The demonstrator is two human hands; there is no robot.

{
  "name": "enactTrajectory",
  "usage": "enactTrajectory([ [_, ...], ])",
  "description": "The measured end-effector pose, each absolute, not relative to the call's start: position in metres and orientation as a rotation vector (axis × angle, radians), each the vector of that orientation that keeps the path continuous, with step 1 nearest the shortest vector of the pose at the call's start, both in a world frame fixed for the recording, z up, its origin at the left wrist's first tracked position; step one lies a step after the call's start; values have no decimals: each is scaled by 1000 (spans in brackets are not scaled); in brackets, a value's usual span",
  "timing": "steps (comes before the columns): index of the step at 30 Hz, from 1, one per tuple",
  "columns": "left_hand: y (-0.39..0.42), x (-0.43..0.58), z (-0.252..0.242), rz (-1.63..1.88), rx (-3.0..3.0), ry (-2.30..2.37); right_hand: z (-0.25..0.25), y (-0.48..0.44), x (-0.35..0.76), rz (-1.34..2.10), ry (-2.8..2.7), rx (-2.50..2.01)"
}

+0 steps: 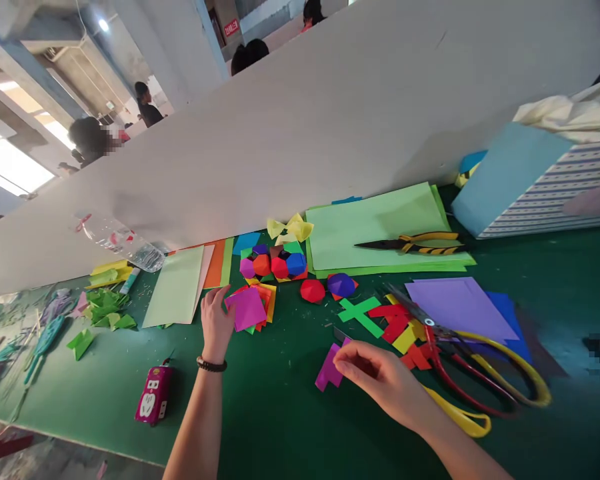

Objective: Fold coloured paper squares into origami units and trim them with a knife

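Two hands working over green tabletop, head view. Left hand open, fingers together, touching edge of magenta square atop paper stack; no grip. Right hand half-curled, right by purple cutout; hold on it, cannot tell. Red cutouts and scissors just beyond. Origami balls past magenta square. Pliers lying on green sheets.

magenta paper square atop orange scraps, l-shaped purple paper cutout
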State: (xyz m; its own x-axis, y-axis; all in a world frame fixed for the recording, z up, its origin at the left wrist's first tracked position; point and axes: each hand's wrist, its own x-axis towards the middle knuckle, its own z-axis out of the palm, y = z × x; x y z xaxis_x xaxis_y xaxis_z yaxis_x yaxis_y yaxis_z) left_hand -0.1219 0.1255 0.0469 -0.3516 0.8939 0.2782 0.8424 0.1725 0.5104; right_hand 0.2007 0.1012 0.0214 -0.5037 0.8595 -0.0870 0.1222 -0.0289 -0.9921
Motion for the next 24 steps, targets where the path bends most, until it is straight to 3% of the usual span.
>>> enactTrajectory([
  [14,127,-133,17,745,1922,2454,24,100,198,1503,-1824,-1058],
  [20,135,-131,19,754,1927,2450,26,98,193,1213,-1903,-1066],
  [24,143,-130,23,843,1890,2453,33,111,228,964,-1896,-1309],
])
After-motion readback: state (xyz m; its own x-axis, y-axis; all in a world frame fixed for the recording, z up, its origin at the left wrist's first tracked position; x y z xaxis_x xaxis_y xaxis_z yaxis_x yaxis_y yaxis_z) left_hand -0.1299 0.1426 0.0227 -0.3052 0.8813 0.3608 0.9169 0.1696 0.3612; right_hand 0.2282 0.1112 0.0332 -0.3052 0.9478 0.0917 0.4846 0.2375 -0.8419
